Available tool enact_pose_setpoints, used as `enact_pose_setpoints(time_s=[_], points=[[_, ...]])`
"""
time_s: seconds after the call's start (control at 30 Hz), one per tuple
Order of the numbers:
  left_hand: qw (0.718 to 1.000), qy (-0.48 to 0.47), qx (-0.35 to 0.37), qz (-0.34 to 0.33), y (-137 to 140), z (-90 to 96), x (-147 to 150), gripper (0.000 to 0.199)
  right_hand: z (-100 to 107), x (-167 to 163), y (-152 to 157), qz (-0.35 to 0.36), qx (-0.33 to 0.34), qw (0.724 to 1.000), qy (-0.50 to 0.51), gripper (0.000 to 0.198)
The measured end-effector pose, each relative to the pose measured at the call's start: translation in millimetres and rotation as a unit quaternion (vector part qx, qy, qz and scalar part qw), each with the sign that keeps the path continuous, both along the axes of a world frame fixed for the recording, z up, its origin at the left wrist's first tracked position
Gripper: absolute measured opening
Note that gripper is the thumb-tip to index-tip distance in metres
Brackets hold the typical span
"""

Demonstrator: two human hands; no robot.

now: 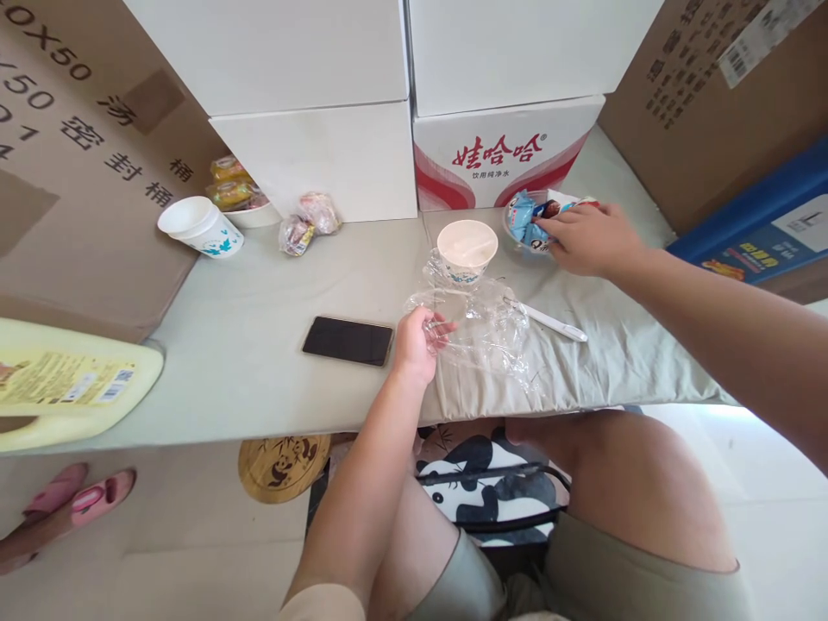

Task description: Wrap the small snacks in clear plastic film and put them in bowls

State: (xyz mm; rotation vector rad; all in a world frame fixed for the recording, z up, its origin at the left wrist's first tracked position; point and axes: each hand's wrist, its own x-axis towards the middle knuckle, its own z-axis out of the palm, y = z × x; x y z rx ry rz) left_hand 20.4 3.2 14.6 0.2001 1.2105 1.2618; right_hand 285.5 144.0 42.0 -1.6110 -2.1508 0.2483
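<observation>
Near the front edge of the table (246,379), our left hand (419,341) touches film (495,336) beside the phone (349,341); farther back, our right hand (586,237) touches snacks (523,211) in a bowl (521,247).

From my remote feed I log light-blue packets (521,212), a cream-white paper bowl (467,243) with blue print, a black phone (348,340), white cups (202,228) with blue motifs, a pale-yellow jug (84,379), and a white carton (495,185) with red script.
</observation>
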Motion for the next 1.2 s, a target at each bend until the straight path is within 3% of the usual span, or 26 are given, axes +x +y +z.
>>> enact_pose_setpoints(time_s=[0.1,0.17,0.23,0.3,0.33,0.4,0.43,0.5,0.57,0.63,0.77,0.9,1.07,1.2], points=[[1.0,0.003,0.002,-0.004,-1,-0.7,-1,0.007,6,-5,2,0.005,0.002,1.0,0.008,0.026],[1.0,0.002,0.0,-0.001,-1,-0.5,-2,0.007,17,-6,-5,-0.004,0.042,0.999,0.016,0.039],[1.0,-0.003,0.001,0.004,-1,0.6,-3,0.006,26,-5,-24,-0.025,0.107,0.993,0.033,0.045],[1.0,-0.009,0.004,0.007,-1,2.2,-4,0.007,24,-5,-54,-0.023,0.144,0.988,0.056,0.037],[1.0,-0.01,0.006,0.008,-1,3.1,-4,0.007,19,-5,-72,-0.011,0.159,0.985,0.072,0.032],[1.0,-0.01,0.009,0.009,-2,4.5,-3,0.009,0,-10,-110,0.08,0.137,0.983,0.087,0.029],[1.0,-0.009,0.01,0.007,-2,4.9,-2,0.009,-12,-13,-127,0.131,0.099,0.983,0.076,0.036],[1.0,-0.005,0.012,0.004,-3,5.1,0,0.01,-38,-23,-155,0.168,0.052,0.983,0.047,0.05],[1.0,0.002,0.012,0.0,-3,4.5,1,0.009,-58,-33,-169,0.182,0.047,0.981,0.05,0.023],[1.0,0.015,0.015,-0.009,-3,3.2,0,0.01,-70,-38,-173,0.169,0.05,0.981,0.081,0.007],[0.996,0.067,0.04,-0.045,-2,0.3,-8,0.013,-71,-35,-170,0.141,0.049,0.98,0.128,0.009],[0.98,0.173,0.054,-0.081,0,-3.2,-21,0.025,-65,-26,-169,0.141,0.011,0.984,0.109,0.007],[0.954,0.279,0.073,-0.076,-1,-6.6,-32,0.043,-66,-17,-168,0.123,-0.069,0.987,0.081,0.038],[0.932,0.339,0.08,-0.1,-7,-4.5,-39,0.047,-72,-14,-165,0.097,-0.066,0.992,0.045,0.039]])
